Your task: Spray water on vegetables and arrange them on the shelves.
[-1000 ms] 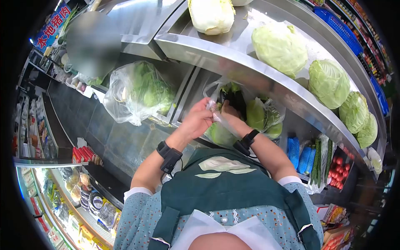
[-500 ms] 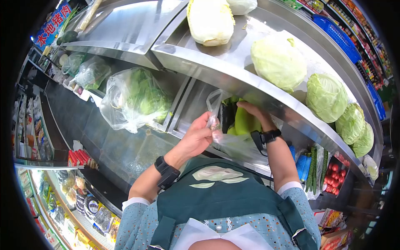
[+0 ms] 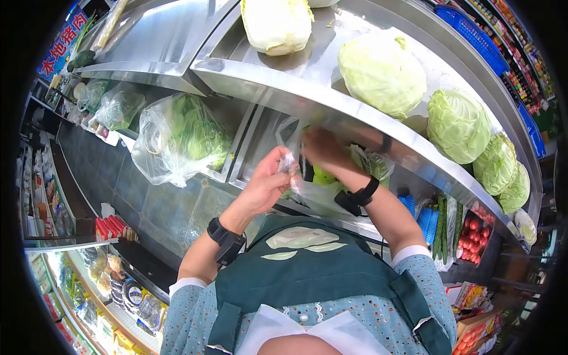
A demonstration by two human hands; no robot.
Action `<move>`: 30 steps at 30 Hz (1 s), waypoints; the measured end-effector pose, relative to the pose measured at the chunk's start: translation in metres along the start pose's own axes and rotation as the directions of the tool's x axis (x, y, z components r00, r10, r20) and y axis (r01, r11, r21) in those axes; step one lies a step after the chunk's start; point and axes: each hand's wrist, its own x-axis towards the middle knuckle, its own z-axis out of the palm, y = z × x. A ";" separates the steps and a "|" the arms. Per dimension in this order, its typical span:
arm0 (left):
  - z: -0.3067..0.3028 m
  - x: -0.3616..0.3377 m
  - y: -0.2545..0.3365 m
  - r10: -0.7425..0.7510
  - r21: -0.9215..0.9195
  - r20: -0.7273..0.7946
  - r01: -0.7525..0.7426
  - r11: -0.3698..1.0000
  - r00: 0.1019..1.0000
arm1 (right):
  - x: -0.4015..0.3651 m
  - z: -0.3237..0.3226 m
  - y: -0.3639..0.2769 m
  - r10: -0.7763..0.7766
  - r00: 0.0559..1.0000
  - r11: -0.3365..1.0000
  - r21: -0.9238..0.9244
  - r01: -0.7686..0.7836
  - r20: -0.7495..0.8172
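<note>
My left hand (image 3: 269, 180) pinches the gathered edge of a clear plastic bag (image 3: 325, 198), whose handle loop stands up above my fingers. Light green, smooth vegetables (image 3: 321, 176), of a kind I cannot make out, show in the bag's mouth. Over them reaches my right hand (image 3: 324, 148), blurred, its fingers pointing toward the bag's far left side and partly hidden. What it holds, if anything, cannot be seen. Just right of that wrist lies a plastic-wrapped green vegetable (image 3: 373, 163) on the lower shelf.
Above my hands runs the steel edge (image 3: 331, 97) of the upper shelf, which carries cabbages (image 3: 381, 74) and a napa cabbage (image 3: 277, 26). Bagged leafy greens (image 3: 195, 133) lie to the left. Cucumbers (image 3: 441, 231) and tomatoes (image 3: 473, 239) sit at the right.
My right hand has moved left and across the bag's opening, covering more of the green vegetables. The wrapped vegetable beside it has come into view. My left hand keeps its hold on the bag.
</note>
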 end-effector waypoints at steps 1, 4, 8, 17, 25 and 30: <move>-0.001 0.001 -0.004 0.006 0.000 -0.008 -0.006 1.000 1.000 | -0.002 -0.002 -0.008 -0.109 0.980 0.972 0.224 0.070 0.166; -0.002 0.004 -0.012 0.004 0.029 0.050 -0.006 1.000 0.999 | -0.008 0.028 -0.012 -0.470 0.802 0.629 0.778 0.010 0.369; -0.011 0.007 -0.026 0.097 0.214 0.057 -0.107 0.971 0.994 | 0.009 0.074 -0.012 -0.563 0.751 0.631 0.766 0.121 0.345; -0.014 -0.006 -0.009 0.088 0.368 -0.052 -0.063 0.928 0.995 | 0.029 0.108 -0.024 -0.583 0.709 0.666 0.734 0.137 0.396; -0.026 -0.015 -0.009 0.126 0.413 -0.153 -0.053 0.909 0.980 | 0.036 0.120 -0.028 -0.610 0.690 0.649 0.745 0.155 0.388; -0.033 -0.014 -0.009 0.170 0.406 -0.177 -0.086 0.910 0.969 | 0.031 0.127 -0.017 -0.666 0.699 0.573 0.778 0.257 0.259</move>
